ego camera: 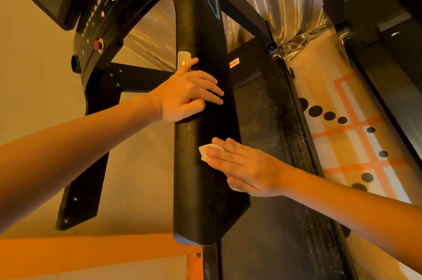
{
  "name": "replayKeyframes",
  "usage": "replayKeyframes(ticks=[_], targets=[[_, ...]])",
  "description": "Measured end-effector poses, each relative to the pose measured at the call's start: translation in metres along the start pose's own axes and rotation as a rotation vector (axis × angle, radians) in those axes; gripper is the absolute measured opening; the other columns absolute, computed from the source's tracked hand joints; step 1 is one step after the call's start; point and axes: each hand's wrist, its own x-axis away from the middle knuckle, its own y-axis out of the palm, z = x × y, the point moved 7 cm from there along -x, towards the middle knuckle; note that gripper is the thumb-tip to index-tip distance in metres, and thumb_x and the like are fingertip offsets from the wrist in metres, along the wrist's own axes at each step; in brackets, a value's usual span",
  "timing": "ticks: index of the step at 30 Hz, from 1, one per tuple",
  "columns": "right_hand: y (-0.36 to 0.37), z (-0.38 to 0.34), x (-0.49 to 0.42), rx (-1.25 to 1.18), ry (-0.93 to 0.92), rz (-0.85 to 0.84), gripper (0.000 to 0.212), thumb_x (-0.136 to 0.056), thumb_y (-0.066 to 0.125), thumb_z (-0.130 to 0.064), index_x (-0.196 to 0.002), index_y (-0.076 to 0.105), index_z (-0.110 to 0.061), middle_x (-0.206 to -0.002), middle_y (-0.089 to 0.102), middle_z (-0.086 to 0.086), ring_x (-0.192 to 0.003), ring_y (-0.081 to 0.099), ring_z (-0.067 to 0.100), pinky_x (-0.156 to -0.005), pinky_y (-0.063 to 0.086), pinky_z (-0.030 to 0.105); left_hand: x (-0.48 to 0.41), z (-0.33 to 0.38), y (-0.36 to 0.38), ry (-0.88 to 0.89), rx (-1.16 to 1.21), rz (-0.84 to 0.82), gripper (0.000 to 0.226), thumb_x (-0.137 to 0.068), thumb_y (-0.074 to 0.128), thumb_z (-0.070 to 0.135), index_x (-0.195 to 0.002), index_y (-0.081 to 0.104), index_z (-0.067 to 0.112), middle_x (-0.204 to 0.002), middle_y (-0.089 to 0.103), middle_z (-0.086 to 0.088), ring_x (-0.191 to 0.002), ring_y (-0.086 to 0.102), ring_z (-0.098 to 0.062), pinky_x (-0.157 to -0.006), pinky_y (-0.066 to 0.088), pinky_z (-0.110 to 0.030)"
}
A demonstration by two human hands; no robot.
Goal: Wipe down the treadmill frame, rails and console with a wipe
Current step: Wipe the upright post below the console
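The rail stage of the job is judged to be in hand: the white wipe [209, 150] is pressed flat against the top of the black padded rail [201, 199], about midway along the part that shows. Only its edges are seen, at the fingertips and below the heel of the palm. It is held down by the right hand [242, 165], which is laid across the rail from the right with fingers straight and close together. Its grip is not closed round anything, the wipe being pinned by the flat hand alone. The left hand [189, 91] is rested on the same rail further up, just beside a small silver plate [183, 60], with one finger reaching the plate's edge and the others laid loosely over the rail's top. This grip too is taken as unclosed, a steadying rest rather than a hold. Both forearms are bare and stretched forward. How much of the rail has been cleaned cannot be told. A long stroke along it under even pressure seems called for next, with the wipe kept under the palm so that it is not bunched or dropped onto the belt [258, 120] beside it. The console [98, 17], with its red button [98, 44], and the black frame [86, 165] lie to the left, apart from both hands.
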Motion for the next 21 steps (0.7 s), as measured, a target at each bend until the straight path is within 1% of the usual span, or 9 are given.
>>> replayKeyframes(ticks=[2, 5, 7, 9, 11, 13, 15, 18, 21], targets=[[-0.001, 0.000, -0.003, 0.010, 0.008, -0.006, 0.060, -0.111, 0.037, -0.022, -0.163, 0.007, -0.019, -0.171, 0.008, 0.000, -0.158, 0.010, 0.029, -0.128, 0.016, 0.041, 0.000, 0.000, 0.000, -0.001, 0.006, 0.007, 0.055, -0.094, 0.026, 0.033, -0.113, 0.077, 0.027, -0.128, 0.069, 0.007, -0.131, 0.052, -0.013, -0.123, 0.002, -0.058], [-0.003, -0.010, -0.021, -0.036, 0.011, 0.005, 0.051, -0.110, 0.036, -0.022, -0.157, 0.023, -0.007, -0.166, 0.019, 0.008, -0.158, 0.011, 0.029, -0.128, 0.015, 0.042, 0.000, -0.002, 0.001, 0.008, 0.008, 0.020, 0.053, -0.094, 0.028, 0.032, -0.113, 0.077, 0.027, -0.128, 0.069, 0.008, -0.131, 0.051, -0.013, -0.123, 0.003, -0.058], [-0.002, -0.012, -0.025, -0.059, 0.008, 0.010, 0.050, -0.111, 0.033, -0.025, -0.155, 0.028, -0.004, -0.165, 0.021, 0.008, -0.158, 0.013, 0.028, -0.128, 0.016, 0.042, 0.000, -0.002, 0.001, 0.005, 0.011, 0.020, 0.053, -0.094, 0.028, 0.032, -0.113, 0.077, 0.027, -0.128, 0.069, 0.008, -0.132, 0.051, -0.013, -0.123, 0.002, -0.057], [0.002, -0.004, -0.016, -0.068, 0.044, 0.017, 0.051, -0.111, 0.028, -0.028, -0.158, 0.022, -0.007, -0.167, 0.018, 0.008, -0.158, 0.013, 0.030, -0.127, 0.017, 0.044, 0.000, -0.001, 0.001, -0.006, 0.009, 0.012, 0.054, -0.093, 0.028, 0.033, -0.113, 0.077, 0.027, -0.128, 0.069, 0.008, -0.132, 0.050, -0.013, -0.124, 0.002, -0.056], [0.008, 0.009, 0.000, -0.059, 0.102, 0.016, 0.054, -0.112, 0.024, -0.031, -0.161, 0.013, -0.014, -0.169, 0.013, 0.006, -0.158, 0.012, 0.031, -0.127, 0.018, 0.045, 0.000, 0.000, 0.000, -0.014, 0.006, 0.002, 0.053, -0.094, 0.028, 0.035, -0.114, 0.077, 0.028, -0.129, 0.068, 0.008, -0.133, 0.050, -0.013, -0.123, 0.002, -0.057], [0.011, 0.015, 0.011, -0.034, 0.134, 0.009, 0.056, -0.112, 0.025, -0.032, -0.164, 0.005, -0.022, -0.172, 0.008, 0.001, -0.158, 0.011, 0.030, -0.128, 0.017, 0.043, 0.000, 0.000, 0.000, -0.019, 0.014, -0.001, 0.052, -0.096, 0.029, 0.039, -0.113, 0.077, 0.028, -0.128, 0.068, 0.009, -0.133, 0.050, -0.012, -0.123, 0.001, -0.058], [0.009, 0.013, 0.010, -0.015, 0.131, 0.004, 0.058, -0.112, 0.028, -0.030, -0.164, 0.003, -0.023, -0.172, 0.006, -0.001, -0.158, 0.010, 0.030, -0.128, 0.016, 0.041, 0.000, -0.001, 0.000, -0.025, 0.020, -0.002, 0.050, -0.098, 0.032, 0.044, -0.113, 0.077, 0.030, -0.129, 0.068, 0.010, -0.133, 0.048, -0.010, -0.123, 0.000, -0.058], [0.001, -0.005, -0.011, -0.020, 0.045, -0.018, 0.055, -0.110, 0.034, -0.023, -0.160, 0.015, -0.010, -0.169, 0.014, 0.009, -0.158, 0.010, 0.031, -0.128, 0.015, 0.043, 0.000, -0.003, 0.002, -0.013, 0.014, -0.012, 0.047, -0.099, 0.035, 0.049, -0.114, 0.076, 0.033, -0.130, 0.066, 0.014, -0.135, 0.046, -0.009, -0.123, -0.001, -0.058], [-0.004, -0.028, -0.036, -0.042, -0.058, -0.035, 0.052, -0.107, 0.038, -0.021, -0.155, 0.030, -0.003, -0.165, 0.022, 0.010, -0.158, 0.011, 0.028, -0.128, 0.013, 0.043, 0.000, -0.006, 0.003, -0.002, 0.023, -0.015, 0.045, -0.099, 0.037, 0.050, -0.115, 0.076, 0.034, -0.130, 0.066, 0.016, -0.136, 0.045, -0.008, -0.122, -0.001, -0.058]])
